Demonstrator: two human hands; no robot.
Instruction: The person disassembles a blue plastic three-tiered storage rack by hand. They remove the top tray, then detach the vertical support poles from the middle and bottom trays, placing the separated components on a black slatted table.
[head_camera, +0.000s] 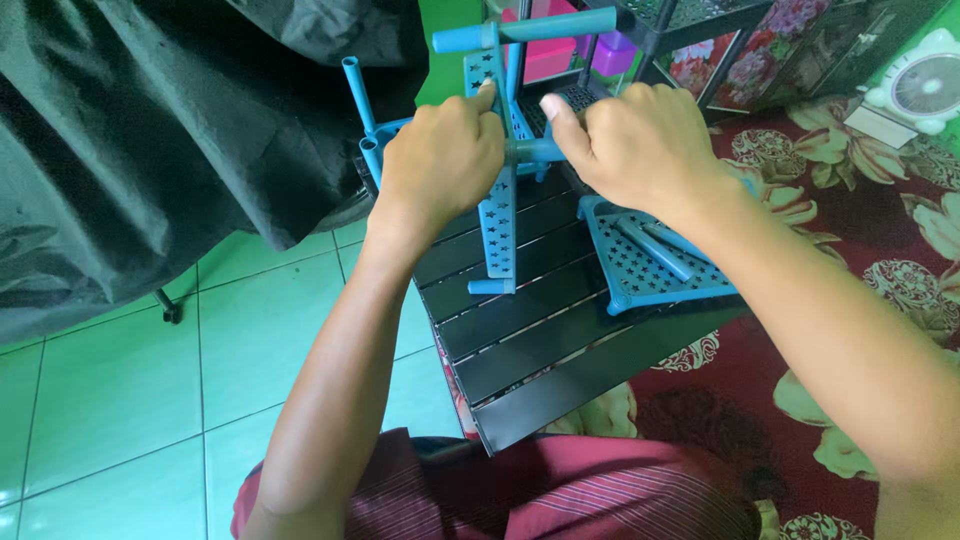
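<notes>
Two bare forearms reached away from the viewer, above a lap covered in striped red cloth (560, 495). Just past the lap stood a low black slatted table (530, 345), set partly on green floor tiles (130, 400) and partly on a dark red floral rug (860, 200).

On the table, under the right forearm, lay a blue plastic shelf panel (640, 275) punched with small stars, with two loose blue tubes (655, 248) resting in it.

Farther along, both hands met over an upright blue star-punched panel (498, 225) whose lower end rested on the table slats. The left hand (440, 160) was curled shut around that panel, thumb pressed against its upper part. The right hand (625, 140) was closed around a short blue tube (532, 150) that touched the panel at the side, thumb tip beside the left thumb.

Beyond the hands, more blue tubes (355, 95) stuck up from the partly built frame, and one long tube (525, 30) ran across its top.

Left of the table hung a large black cloth (150, 130). At the far right sat a dark metal rack (690, 20) and a small white fan (925, 85).
</notes>
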